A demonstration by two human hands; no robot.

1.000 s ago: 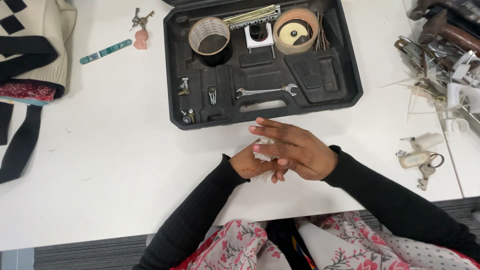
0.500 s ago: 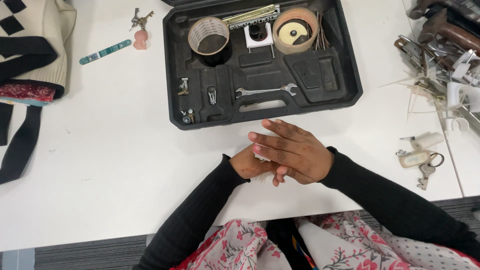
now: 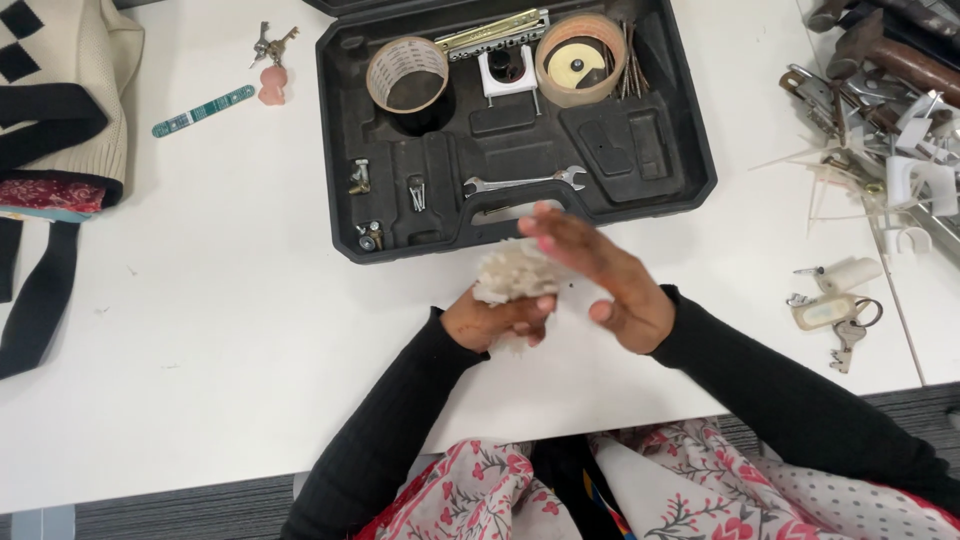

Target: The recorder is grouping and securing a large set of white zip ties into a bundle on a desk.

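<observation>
A crumpled white wad (image 3: 508, 272), maybe tissue or cloth, sits in the left hand (image 3: 492, 318), just above the near edge of the white table (image 3: 230, 330). The fingers of this hand are curled around its lower part and clamp it. The wad is a rough lump, so it has no clear long axis; its free end points to the far side. The right hand (image 3: 598, 278) is just beside it, fingers straight and together, and a little blurred. Behind the hands lies an open black tool case (image 3: 650, 150). In it are two tape rolls (image 3: 408, 75), a wrench (image 3: 524, 182) lying left to right, nails (image 3: 632, 70) and small screws (image 3: 416, 192). Keys (image 3: 840, 318) lie to the right.
</observation>
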